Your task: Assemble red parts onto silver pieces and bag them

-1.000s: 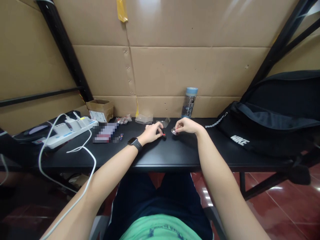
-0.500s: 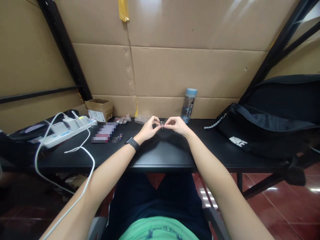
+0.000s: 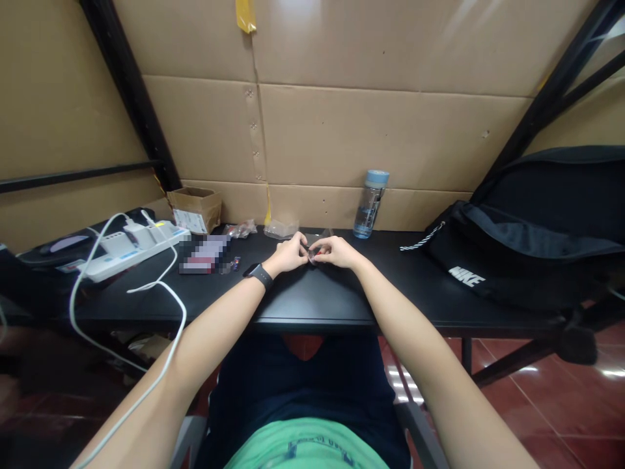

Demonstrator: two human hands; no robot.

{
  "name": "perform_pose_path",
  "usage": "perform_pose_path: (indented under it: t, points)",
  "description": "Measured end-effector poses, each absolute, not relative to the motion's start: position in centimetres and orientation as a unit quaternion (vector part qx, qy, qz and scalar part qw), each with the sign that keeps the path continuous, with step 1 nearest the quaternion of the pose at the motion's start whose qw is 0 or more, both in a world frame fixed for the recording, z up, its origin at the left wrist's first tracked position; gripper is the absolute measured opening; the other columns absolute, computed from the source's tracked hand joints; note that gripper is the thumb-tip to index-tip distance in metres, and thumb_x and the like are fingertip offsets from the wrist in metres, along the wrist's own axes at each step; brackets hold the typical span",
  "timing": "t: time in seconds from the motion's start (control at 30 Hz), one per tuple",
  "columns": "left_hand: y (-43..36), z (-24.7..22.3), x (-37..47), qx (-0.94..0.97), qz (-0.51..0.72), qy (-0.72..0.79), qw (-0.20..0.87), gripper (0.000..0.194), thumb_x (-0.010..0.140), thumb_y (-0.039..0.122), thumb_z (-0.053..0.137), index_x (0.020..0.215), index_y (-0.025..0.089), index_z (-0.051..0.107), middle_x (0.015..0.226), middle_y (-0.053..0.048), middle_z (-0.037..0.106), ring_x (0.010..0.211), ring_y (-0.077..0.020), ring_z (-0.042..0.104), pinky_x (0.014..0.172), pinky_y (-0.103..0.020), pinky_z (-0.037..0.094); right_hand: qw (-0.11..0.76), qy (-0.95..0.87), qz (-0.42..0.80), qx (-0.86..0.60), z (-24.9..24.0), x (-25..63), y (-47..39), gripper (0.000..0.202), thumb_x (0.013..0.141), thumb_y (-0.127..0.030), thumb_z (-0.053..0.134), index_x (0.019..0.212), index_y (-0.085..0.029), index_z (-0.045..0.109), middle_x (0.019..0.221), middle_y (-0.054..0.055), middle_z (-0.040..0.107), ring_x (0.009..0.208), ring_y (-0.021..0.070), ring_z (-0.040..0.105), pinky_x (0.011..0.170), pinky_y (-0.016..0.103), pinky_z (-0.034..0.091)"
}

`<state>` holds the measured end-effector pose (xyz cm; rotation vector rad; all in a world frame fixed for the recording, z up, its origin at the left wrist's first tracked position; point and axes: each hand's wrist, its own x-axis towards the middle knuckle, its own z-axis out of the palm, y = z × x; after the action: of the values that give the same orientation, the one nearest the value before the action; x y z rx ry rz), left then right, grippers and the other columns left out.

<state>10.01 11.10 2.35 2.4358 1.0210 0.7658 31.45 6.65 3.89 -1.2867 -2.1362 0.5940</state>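
Close together over the middle of the black table (image 3: 312, 303) are both my hands. My left hand (image 3: 291, 253), with a black watch (image 3: 258, 276) on its wrist, is closed, fingertips pinching a small shiny, partly see-through piece (image 3: 311, 256). From the other side my right hand (image 3: 336, 252) pinches at the same piece; a bit of red shows by its fingers. Fingertips cover most of the piece, so its kind cannot be made out. Behind the hands lies clear plastic wrapping (image 3: 282, 228).
A water bottle (image 3: 370, 205) stands at the back, with a black backpack (image 3: 527, 241) on the right. Leftward are a small carton (image 3: 195, 210), a power strip (image 3: 134, 251) with a white cable (image 3: 181, 306), a blurred-out flat item (image 3: 205, 254) and small plastic bags (image 3: 241, 228).
Both hands have come down slightly toward the tabletop, keeping the small piece between them. The fingers of both hands are more curled. The view has shifted a little.
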Motion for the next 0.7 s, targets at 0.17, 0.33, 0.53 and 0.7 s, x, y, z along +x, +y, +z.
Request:
perform_pose_path:
  t: [0.17,0.33,0.53,0.7]
  points:
    - [10.86,2.57,10.08,0.85,0.283,0.389,0.214,0.04,0.075,0.021,0.07,0.102,0.027,0.042,0.088,0.002,0.08,0.092,-0.0232,0.074,0.087,-0.037,0.048,0.274,-0.796,0.248,-0.48,3.86,31.36,6.4,0.05,0.067,-0.029,0.087,0.114,-0.022,0.073,0.077,-0.001,0.074,0.074,0.0165,0.071,0.075,0.025,0.051]
    - [10.84,2.5,10.18,0.849,0.299,0.379,0.214,0.039,0.076,0.021,0.068,0.103,0.026,0.042,0.089,0.003,0.08,0.091,-0.0216,0.075,0.086,-0.035,0.048,0.283,-0.795,0.23,-0.485,3.78,31.28,6.67,0.053,0.062,-0.028,0.09,0.111,-0.021,0.069,0.076,-0.003,0.07,0.067,0.0134,0.065,0.071,0.024,0.049]
    - [10.87,2.4,10.13,0.858,0.29,0.375,0.198,0.038,0.076,0.024,0.07,0.103,0.026,0.042,0.089,0.003,0.079,0.092,-0.0223,0.074,0.083,-0.034,0.047,0.294,-0.811,0.188,-0.47,3.9,30.96,6.55,0.046,0.06,-0.023,0.088,0.103,-0.02,0.072,0.096,0.001,0.072,0.077,0.0138,0.065,0.076,0.025,0.051]
    - [10.68,2.59,10.23,0.857,0.296,0.368,0.205,0.036,0.077,0.023,0.068,0.103,0.027,0.043,0.092,0.003,0.079,0.094,-0.0218,0.073,0.086,-0.035,0.046,0.31,-0.806,0.208,-0.459,3.63,30.88,6.6,0.056,0.062,-0.019,0.086,0.116,-0.022,0.07,0.097,0.001,0.072,0.082,0.0155,0.069,0.081,0.028,0.054]
